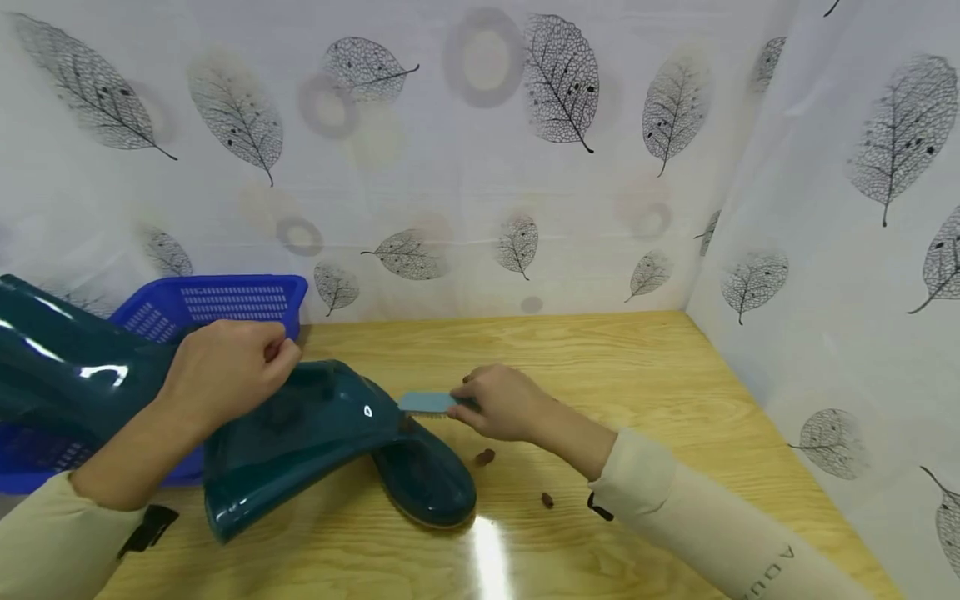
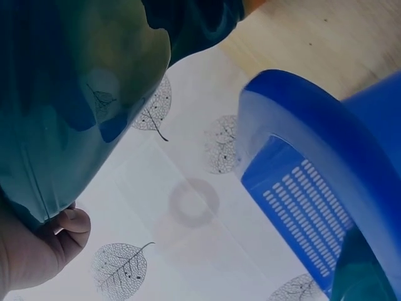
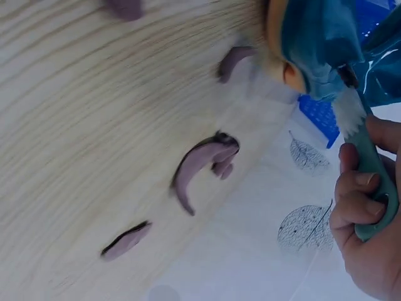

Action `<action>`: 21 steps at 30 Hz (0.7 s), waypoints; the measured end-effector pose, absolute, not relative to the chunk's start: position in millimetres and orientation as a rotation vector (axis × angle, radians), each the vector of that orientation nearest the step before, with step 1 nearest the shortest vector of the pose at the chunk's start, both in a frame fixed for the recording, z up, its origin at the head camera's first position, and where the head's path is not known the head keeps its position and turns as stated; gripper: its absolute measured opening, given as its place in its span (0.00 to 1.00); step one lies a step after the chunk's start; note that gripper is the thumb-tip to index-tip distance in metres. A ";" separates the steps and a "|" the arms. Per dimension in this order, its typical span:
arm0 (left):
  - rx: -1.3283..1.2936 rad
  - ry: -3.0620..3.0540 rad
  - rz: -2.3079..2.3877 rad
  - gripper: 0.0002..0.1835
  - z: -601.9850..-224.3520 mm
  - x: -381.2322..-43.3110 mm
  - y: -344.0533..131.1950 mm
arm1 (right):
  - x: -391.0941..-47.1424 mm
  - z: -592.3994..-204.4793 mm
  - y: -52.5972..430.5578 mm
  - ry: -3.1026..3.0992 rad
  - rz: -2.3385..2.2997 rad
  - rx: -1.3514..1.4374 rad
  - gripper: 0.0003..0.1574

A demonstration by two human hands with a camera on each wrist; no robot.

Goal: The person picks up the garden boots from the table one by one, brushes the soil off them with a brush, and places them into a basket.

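Observation:
A dark green rubber boot (image 1: 337,412) is tilted over the table, its toe low and its shaft toward the left. My left hand (image 1: 228,367) grips the shaft; in the left wrist view the curled fingers (image 2: 74,224) hold its edge. My right hand (image 1: 506,402) holds a light blue-green brush (image 1: 426,402) by its handle. In the right wrist view the brush's white bristles (image 3: 349,111) are at the boot, beside a dark brown clump (image 3: 346,75). Loose brown clumps (image 1: 485,457) lie on the table near the toe.
A blue perforated basket (image 1: 296,292) stands at the left, with a second green boot (image 1: 67,358) leaning over it. Another small brown piece (image 1: 547,501) lies on the wood-grain table (image 1: 600,358). Leaf-patterned white sheeting (image 1: 465,167) rises behind and at the right.

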State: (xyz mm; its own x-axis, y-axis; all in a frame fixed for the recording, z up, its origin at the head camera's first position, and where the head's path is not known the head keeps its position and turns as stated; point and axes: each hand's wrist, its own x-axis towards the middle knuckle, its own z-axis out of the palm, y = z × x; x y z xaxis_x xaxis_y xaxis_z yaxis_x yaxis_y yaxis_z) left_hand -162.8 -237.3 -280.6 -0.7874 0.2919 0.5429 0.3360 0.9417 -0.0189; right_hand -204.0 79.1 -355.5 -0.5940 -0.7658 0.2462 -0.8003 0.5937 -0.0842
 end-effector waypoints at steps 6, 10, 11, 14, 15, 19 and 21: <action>-0.451 -2.516 -0.102 0.20 -279.4 -163.5 -237.3 | -209.2 -358.7 97.4 -2.718 0.157 1.164 0.17; -0.438 -2.550 -0.107 0.20 -279.5 -162.7 -237.9 | -211.5 -356.6 108.8 -2.738 0.157 1.115 0.19; -0.440 -2.562 -0.107 0.20 -279.5 -162.7 -238.0 | -211.9 -356.5 112.2 -2.743 0.156 1.096 0.19; -0.457 -2.591 -0.102 0.21 -278.8 -162.1 -238.6 | -213.0 -357.5 123.6 -2.762 0.153 1.033 0.20; -0.465 -2.600 -0.096 0.21 -278.4 -161.5 -239.2 | -213.3 -358.6 128.0 -2.769 0.154 1.009 0.20; -0.501 -2.616 -0.032 0.22 -278.7 -158.0 -242.8 | -214.5 -367.6 148.2 -2.754 0.172 0.919 0.19; -0.522 -2.607 0.012 0.22 -279.8 -156.3 -245.7 | -214.8 -373.4 159.2 -2.746 0.187 0.872 0.20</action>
